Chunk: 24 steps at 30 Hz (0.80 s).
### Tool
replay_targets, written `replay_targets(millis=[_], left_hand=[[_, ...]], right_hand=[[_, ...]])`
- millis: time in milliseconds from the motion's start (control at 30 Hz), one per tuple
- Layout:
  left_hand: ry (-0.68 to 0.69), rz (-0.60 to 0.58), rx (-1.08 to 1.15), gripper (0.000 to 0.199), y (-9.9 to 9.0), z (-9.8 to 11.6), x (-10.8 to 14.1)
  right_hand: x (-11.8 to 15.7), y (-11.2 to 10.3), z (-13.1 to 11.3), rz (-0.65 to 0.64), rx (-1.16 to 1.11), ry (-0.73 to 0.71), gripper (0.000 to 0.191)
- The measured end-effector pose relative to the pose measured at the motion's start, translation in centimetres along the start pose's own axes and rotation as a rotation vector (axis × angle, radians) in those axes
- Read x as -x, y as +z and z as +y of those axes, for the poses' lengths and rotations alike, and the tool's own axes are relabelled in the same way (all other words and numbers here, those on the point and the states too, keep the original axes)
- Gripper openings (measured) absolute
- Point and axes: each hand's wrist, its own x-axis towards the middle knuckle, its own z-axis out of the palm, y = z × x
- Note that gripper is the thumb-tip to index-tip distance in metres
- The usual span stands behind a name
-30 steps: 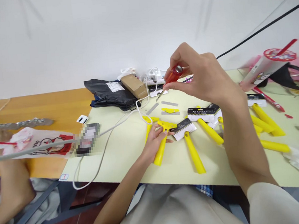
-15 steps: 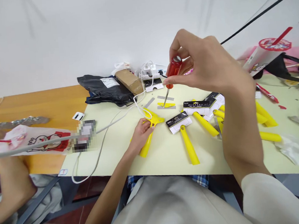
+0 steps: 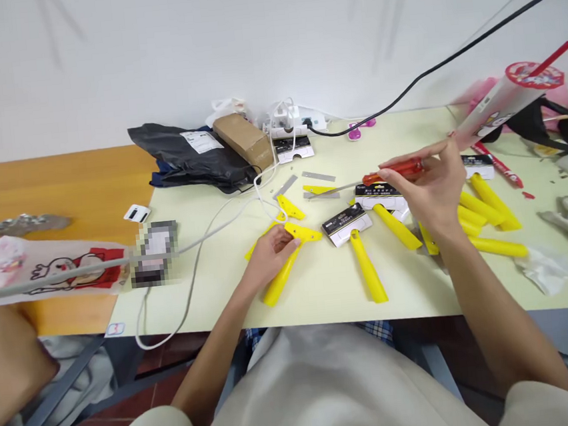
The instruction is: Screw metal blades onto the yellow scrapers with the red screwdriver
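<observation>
2 hands [image 3: 271,258] [image 3: 427,189], yellow scraper [image 3: 280,281], red screwdriver [image 3: 398,171]

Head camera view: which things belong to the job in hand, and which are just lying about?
Job in hand: right hand with red-handled screwdriver; left hand with yellow-handled scraper; loose yellow scraper part.

Lying about: black plastic mailer bag; cardboard box; white power strip.
</observation>
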Motion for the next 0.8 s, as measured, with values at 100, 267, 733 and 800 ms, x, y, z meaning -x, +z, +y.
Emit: replay_targets(millis=[100,267,733,800], left_hand=[[-0.02,-0.023,-0.091,0.028,-0.5,0.2,-0.2],[-0.037,0.012,-0.2,0.033,-0.5,1.0,-0.9],[-0.189,-0.127,0.418,0.04,1.3,5.7,-6.3],[-0.204,-0.129,0.434,0.033,1.3,5.3,-7.1]], right_hand=[[1.2,-0.3,2.0,0.092,-0.024,0.032,0.056],[1.9,-0.4,3.5,0.134,-0.09,0.07,0.058],[2.0,-2.1,4.3,0.245,-0.16,0.19,0.055],[2.1,-2.1,4.3,0.235,-0.151,0.198,0.056]])
